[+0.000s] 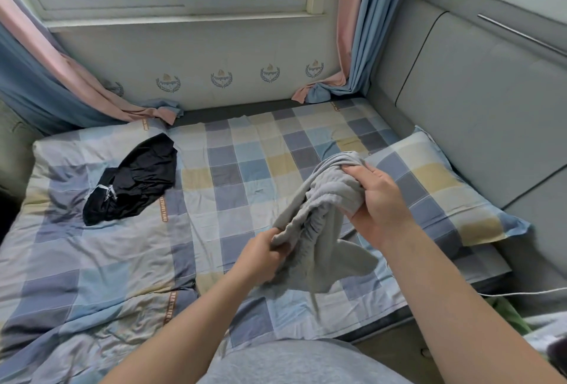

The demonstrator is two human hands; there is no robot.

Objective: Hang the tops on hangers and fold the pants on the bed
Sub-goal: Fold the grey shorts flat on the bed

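Both hands hold the grey pants [319, 218] above the bed [245, 168]: left hand [260, 256] pinches the waistband, right hand [379, 199] grips bunched cloth. Suggest: spread waistband, shake legs straight, then lay flat, fold.

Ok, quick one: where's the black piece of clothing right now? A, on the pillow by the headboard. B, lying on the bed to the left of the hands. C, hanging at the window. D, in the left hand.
B: the black garment lies crumpled on the checked bed cover, apart from both hands, which grip the grey garment.
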